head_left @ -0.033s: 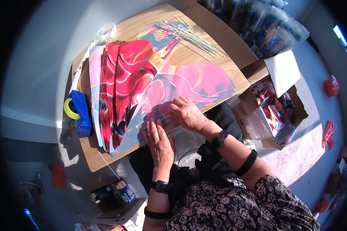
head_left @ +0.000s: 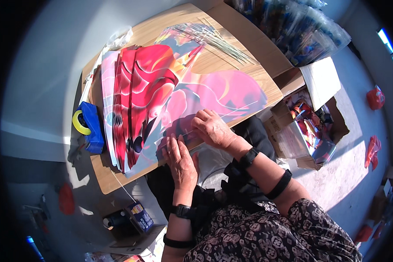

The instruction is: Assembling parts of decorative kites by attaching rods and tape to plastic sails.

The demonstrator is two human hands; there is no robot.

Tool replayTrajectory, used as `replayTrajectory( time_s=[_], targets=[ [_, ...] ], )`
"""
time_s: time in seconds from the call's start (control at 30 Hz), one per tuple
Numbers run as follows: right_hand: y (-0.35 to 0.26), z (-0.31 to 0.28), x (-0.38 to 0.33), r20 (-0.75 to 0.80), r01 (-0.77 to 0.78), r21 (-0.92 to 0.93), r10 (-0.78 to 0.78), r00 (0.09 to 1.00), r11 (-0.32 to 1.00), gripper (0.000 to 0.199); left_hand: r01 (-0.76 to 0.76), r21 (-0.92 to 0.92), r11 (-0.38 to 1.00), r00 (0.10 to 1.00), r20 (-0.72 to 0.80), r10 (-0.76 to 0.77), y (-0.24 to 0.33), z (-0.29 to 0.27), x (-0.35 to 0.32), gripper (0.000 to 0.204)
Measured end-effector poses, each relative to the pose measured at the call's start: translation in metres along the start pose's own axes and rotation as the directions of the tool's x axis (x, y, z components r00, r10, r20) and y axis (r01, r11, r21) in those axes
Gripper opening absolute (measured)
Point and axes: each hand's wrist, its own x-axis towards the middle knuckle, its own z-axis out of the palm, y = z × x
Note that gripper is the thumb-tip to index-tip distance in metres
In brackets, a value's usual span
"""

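A pink and grey printed sheet (head_left: 231,89) of thin, shiny material lies over the table's near part. My left hand (head_left: 180,168) rests on its near edge, fingers stretched out and fairly flat. To the right of it, my right hand (head_left: 214,130) has its fingers curled and pressed down on the sheet. A thin pale stick (head_left: 244,107) runs out from under these fingers toward the right; the pinch itself is hidden. Left of both hands lies a fanned stack of red printed sheets (head_left: 139,83). A bundle of thin sticks (head_left: 218,41) sits at the far side.
A blue tape dispenser (head_left: 93,126) with yellow tape hangs at the left edge of the wooden table (head_left: 105,181). To the right stands an open cardboard box (head_left: 288,135) filled with colourful pieces. Clear-bagged goods (head_left: 301,39) are heaped behind. Below left is a dark blue carton (head_left: 140,216).
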Motion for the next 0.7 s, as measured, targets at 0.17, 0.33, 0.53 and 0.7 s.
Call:
replayTrajectory(
  time_s=[0.17, 0.33, 0.53, 0.7],
  targets=[
    [-0.0006, -0.0008, 0.0002, -0.034, -0.013, 0.024, 0.014, 0.999, 1.000, 0.013, -0.010, 0.021, 1.000, 1.000, -0.018, 0.010, 0.0023, -0.0006, 0.0024, 0.070],
    [-0.0009, -0.0009, -0.0012, -0.014, -0.054, 0.038, 0.054, 0.998, 0.998, 0.011, 0.006, 0.009, 1.000, 1.000, -0.007, -0.006, 0.0044, 0.0015, 0.0037, 0.070],
    [-0.0040, 0.0012, 0.0002, -0.028, -0.032, 0.010, 0.033, 0.999, 0.999, 0.012, 0.024, 0.033, 0.999, 0.999, 0.024, -0.025, 0.0058, -0.0020, 0.0038, 0.070],
    [-0.0024, 0.0031, -0.0016, -0.032, -0.020, -0.003, 0.020, 0.999, 1.000, 0.012, 0.023, 0.023, 0.999, 1.000, 0.011, -0.023, 0.0077, -0.0010, 0.0055, 0.068]
  ],
)
